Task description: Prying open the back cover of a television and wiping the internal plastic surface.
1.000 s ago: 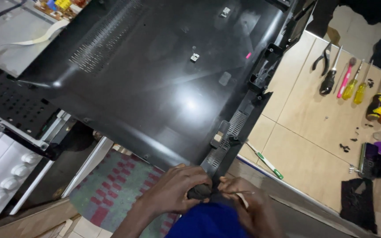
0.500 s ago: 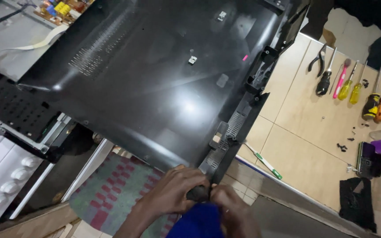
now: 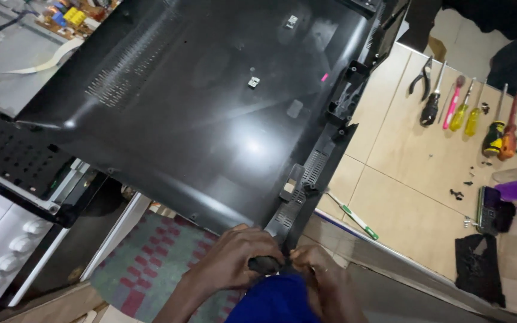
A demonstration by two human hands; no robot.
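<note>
Head view, my note on the wearer only. Left hand [image 3: 234,263] and right hand [image 3: 321,281]: both bare, no gloves, no watch or wristband that I can see. Left forearm uncovered, no sleeve in frame. A bright blue garment [image 3: 273,302] shows between the wrists; kind unclear.

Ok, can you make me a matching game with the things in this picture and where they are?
Things:
1. black back cover
2. row of screwdrivers
3. red patterned rug
4. circuit board

Places:
A. top left corner
B. on the tiled floor, at the right
C. gripped at its near corner by the left hand and right hand
D. on the floor below the cover, left of the hands

Pairs: 1-C, 2-B, 3-D, 4-A
</note>
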